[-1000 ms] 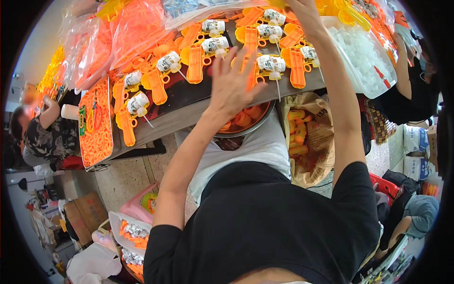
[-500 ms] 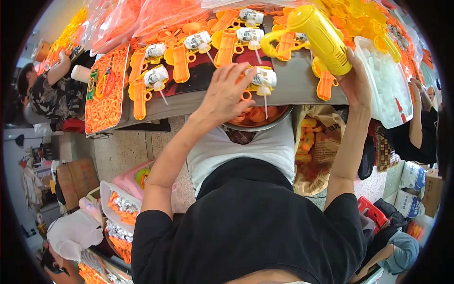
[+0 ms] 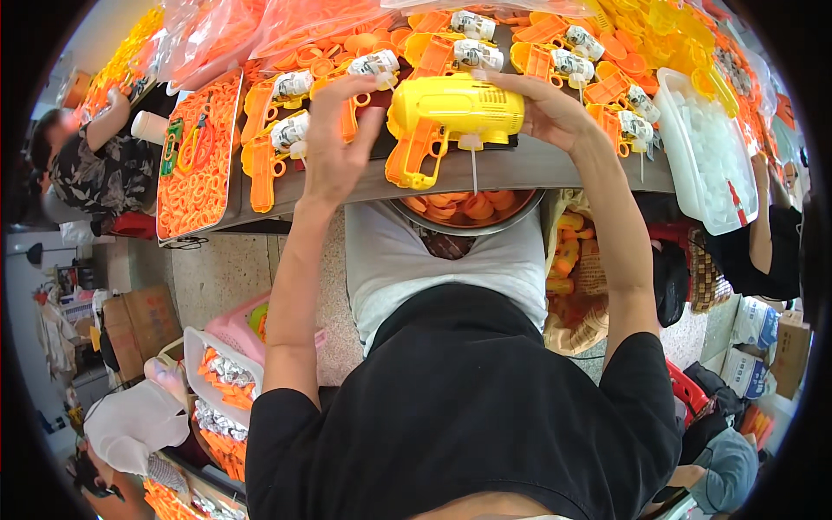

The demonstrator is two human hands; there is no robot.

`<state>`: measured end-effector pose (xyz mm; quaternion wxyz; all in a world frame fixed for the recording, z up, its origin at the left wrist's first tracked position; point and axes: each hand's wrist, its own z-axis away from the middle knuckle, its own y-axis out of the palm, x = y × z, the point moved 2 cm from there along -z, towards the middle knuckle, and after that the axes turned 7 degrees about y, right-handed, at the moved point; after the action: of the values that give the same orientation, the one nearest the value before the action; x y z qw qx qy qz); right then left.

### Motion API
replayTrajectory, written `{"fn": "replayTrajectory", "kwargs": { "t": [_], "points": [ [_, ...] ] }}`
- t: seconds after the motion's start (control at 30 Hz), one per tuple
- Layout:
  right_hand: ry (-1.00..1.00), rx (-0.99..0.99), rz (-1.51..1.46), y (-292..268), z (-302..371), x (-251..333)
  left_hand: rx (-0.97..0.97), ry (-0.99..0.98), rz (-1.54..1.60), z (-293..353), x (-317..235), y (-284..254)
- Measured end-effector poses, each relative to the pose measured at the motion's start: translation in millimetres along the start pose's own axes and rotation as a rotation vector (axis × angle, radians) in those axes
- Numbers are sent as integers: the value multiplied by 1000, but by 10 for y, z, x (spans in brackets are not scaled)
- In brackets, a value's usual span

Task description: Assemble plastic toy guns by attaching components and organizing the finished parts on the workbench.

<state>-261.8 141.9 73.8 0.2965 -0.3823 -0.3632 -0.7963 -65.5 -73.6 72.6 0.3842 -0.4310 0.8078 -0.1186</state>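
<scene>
A yellow toy gun shell (image 3: 472, 106) lies over a half-assembled toy gun near the front edge of the table. An orange grip piece (image 3: 411, 158) shows in the shell's handle, and a thin white stem (image 3: 475, 169) hangs below. My right hand (image 3: 555, 113) holds the rear end of the shell, thumb and fingers around its slotted end. Just left of the shell, my left hand (image 3: 336, 143) is raised with its fingers apart and nothing in it. Several open toy gun halves with white printed cylinders (image 3: 289, 132) lie around both hands.
Orange rings fill a tray (image 3: 236, 165) at left, with scissors (image 3: 196, 146) on top. A white bin (image 3: 747, 195) of translucent parts stands at right. Below the table edge are a metal bowl (image 3: 511, 227) of orange pieces and a paper bag (image 3: 589, 286). Co-workers sit at both sides.
The yellow shell has come down and left from above the table onto the front toy gun half, turned sideways. My left hand has moved left, off that half.
</scene>
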Motion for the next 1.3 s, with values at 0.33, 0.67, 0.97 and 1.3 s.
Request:
{"fn": "replayTrajectory", "kwargs": {
  "t": [0.33,0.67,0.97,1.3],
  "points": [
    [-388,-445,648,-14,66,-50,569,169,-162,-399,-68,582],
    [-603,-451,998,-28,45,-753,897,243,-185,-704,148,799],
    [-594,-346,818,-153,-26,-748,1063,142,-204,-809,-47,824],
    [-561,-364,843,-229,-9,-734,1056,66,-270,-817,-198,847]
  ]
}}
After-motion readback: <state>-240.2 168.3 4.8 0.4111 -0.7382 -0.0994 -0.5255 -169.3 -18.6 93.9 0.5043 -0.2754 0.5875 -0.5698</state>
